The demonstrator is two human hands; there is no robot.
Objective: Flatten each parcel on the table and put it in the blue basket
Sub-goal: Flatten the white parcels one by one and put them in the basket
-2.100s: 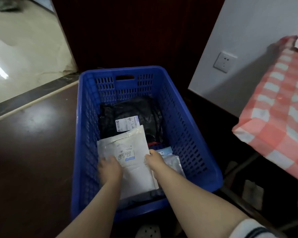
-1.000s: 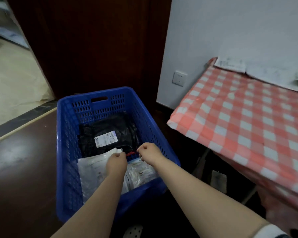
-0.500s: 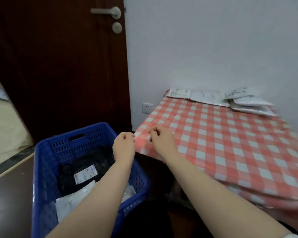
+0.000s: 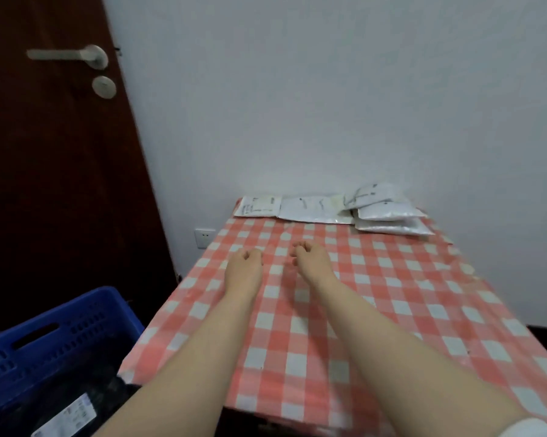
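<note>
Head view looks along a table [image 4: 392, 294] under a red-and-white checked cloth, its far edge against a plain pale wall [image 4: 329, 89]. A dark brown door [image 4: 45, 184] with a lever handle [image 4: 67, 56] and a round lock [image 4: 104, 86] stands left of the table, and a white socket [image 4: 205, 238] sits low on the wall near the table's far left corner.

The parcels lie in a row along the far edge: a flat labelled parcel [image 4: 259, 207] at the left corner, a flat white parcel [image 4: 313, 209] just beside it, and a stack of puffy white parcels [image 4: 389, 216] towards the right. The blue basket [image 4: 61, 329] sits on the floor off the table's near left corner.

The left hand [image 4: 245, 263] and right hand [image 4: 311, 258] reach over the middle of the cloth, near each other, fingers curled in towards the palms and holding nothing.

The picture's edge cuts off most of the basket. Inside shows a black parcel [image 4: 108, 395] with a white label [image 4: 73, 417], partly hidden by the left forearm. Print on every label is too blurred to read. How many parcels the stack holds is unclear.
</note>
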